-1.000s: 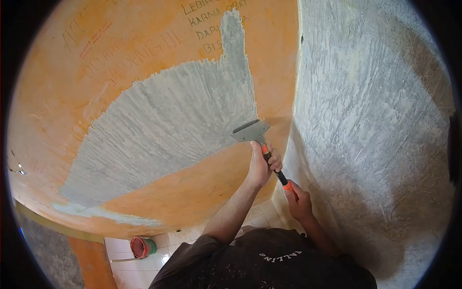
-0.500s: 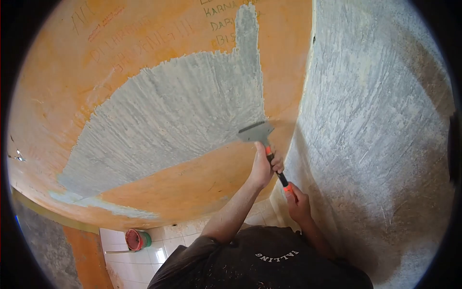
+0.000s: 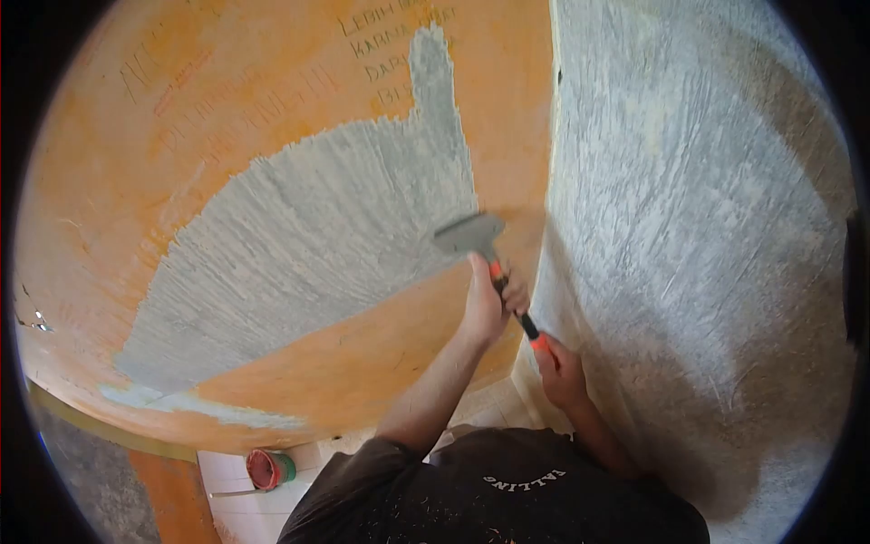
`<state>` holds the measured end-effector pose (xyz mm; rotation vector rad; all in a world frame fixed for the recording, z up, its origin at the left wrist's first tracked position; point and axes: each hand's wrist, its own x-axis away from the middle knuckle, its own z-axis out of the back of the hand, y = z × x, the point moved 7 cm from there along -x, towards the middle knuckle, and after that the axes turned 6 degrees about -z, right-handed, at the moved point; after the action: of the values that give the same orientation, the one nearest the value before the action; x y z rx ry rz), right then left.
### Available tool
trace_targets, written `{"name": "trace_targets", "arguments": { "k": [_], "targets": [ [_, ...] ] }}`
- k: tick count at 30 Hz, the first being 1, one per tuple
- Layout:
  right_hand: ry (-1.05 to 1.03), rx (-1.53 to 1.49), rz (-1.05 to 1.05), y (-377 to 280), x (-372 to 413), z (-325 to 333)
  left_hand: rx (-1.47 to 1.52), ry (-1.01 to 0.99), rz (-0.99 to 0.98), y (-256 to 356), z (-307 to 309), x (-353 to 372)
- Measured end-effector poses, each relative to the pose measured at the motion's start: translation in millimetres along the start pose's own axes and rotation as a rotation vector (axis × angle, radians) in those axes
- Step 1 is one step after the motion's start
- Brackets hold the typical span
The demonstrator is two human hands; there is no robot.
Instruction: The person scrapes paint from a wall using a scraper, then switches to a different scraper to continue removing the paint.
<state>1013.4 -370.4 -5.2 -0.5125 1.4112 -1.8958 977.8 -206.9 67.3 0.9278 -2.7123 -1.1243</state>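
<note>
A wide-bladed scraper [image 3: 469, 235] with a black and orange handle meets the wall at the right end of a bare grey patch [image 3: 299, 245]. My left hand [image 3: 491, 304] is wrapped round the upper handle, just below the blade, with the thumb along it. Lower down, my right hand [image 3: 561, 375] closes on the orange end of the handle. Around the patch, the wall [image 3: 381, 349] still carries orange paint, and the patch's edge is ragged. A narrow grey strip [image 3: 432, 77] rises from its upper right.
To the right, a rough grey wall [image 3: 671, 181] joins the orange one at a corner. A red and green bucket [image 3: 269, 469] stands on the white tiled floor [image 3: 249, 521] at lower left. Handwriting [image 3: 385, 45] marks the upper orange wall.
The scraper and both hands sit slightly higher and further left in view, the blade blurred by motion. The camera view has shifted too. Both hands keep their hold on the handle.
</note>
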Motion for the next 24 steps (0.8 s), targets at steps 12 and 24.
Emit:
{"name": "trace_targets", "arguments": {
  "k": [12,24],
  "targets": [
    [0.024,-0.003,0.069,10,16,-5,0.051,0.094,0.026,-17,16,15],
    [0.012,-0.025,0.023,-10,5,2,0.020,0.047,0.043,-2,1,6]
  ]
}}
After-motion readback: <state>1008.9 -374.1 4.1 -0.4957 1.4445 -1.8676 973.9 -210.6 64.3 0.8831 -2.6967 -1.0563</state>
